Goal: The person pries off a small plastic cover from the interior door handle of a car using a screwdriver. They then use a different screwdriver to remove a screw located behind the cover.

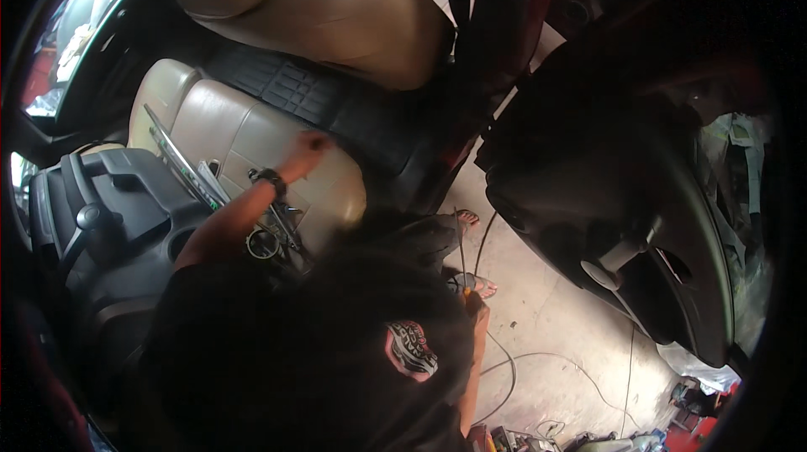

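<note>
My left hand [309, 156] is over the beige seat cushion [256, 128], smeared by motion, with a black watch on its wrist. Whether its fingers hold anything is unclear. Low on my right side, my right hand [477, 309] is closed around a thin dark rod-like thing with an orange part [467, 291]; its exact kind does not show. Beside my left forearm, a long metal rail [181, 158] lies across the seat. Close to the forearm are a round metal ring [262, 244] and some dark metal parts [287, 225].
A grey door panel [126, 187] with a crank handle [90, 217] lies at the left. To the right hangs an open dark car door [588, 191]. A front seat [336, 11] is ahead. Cables [513, 364] cross the pale floor [546, 309] near my feet.
</note>
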A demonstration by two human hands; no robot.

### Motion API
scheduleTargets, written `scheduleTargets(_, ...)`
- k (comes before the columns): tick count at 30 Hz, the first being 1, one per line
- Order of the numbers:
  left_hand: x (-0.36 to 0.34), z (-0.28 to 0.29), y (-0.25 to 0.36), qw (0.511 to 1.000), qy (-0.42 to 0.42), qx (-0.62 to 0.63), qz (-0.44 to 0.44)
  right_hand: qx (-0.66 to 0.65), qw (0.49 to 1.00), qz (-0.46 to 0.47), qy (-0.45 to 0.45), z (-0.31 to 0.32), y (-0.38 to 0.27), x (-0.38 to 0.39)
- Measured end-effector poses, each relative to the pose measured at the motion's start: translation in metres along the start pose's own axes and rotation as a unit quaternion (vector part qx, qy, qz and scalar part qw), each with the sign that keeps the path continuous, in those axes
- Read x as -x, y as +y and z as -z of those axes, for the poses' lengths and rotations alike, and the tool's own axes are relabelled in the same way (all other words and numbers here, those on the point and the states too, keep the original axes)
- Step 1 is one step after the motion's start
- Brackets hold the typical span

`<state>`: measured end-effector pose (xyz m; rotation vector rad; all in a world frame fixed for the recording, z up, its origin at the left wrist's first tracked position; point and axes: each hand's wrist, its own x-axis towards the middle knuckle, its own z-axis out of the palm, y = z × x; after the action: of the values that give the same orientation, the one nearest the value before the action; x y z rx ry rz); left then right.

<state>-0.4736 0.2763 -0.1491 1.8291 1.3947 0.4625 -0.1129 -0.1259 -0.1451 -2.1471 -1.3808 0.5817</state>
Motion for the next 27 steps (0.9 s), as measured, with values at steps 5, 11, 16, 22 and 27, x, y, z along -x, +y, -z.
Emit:
scheduleTargets(5, 0.073, 0.062, -0.09, 0.965, 0.18, -0.174, 0.083, -0.094, 0.985, 0.002, -0.146, 0.024, -0.05, -0.078)
scheduleTargets(11, 0.145, 0.032, -0.069, 0.975, 0.114, -0.179, 0.066, -0.109, 0.976, 0.112, -0.15, 0.025, -0.094, -0.127)
scheduleTargets(16, 0.154, 0.029, -0.069, 0.971, 0.128, -0.196, 0.049, -0.129, 0.973, 0.122, -0.148, 0.022, -0.1, -0.13)
scheduleTargets(22, 0.159, 0.048, -0.08, 0.965, 0.099, -0.221, 0.104, -0.155, 0.97, 0.088, -0.167, 0.014, -0.104, -0.129)
scheduleTargets(27, 0.13, 0.035, -0.086, 0.926, 0.193, -0.253, 0.201, -0.184, 0.959, 0.049, -0.208, 0.007, -0.113, -0.123)
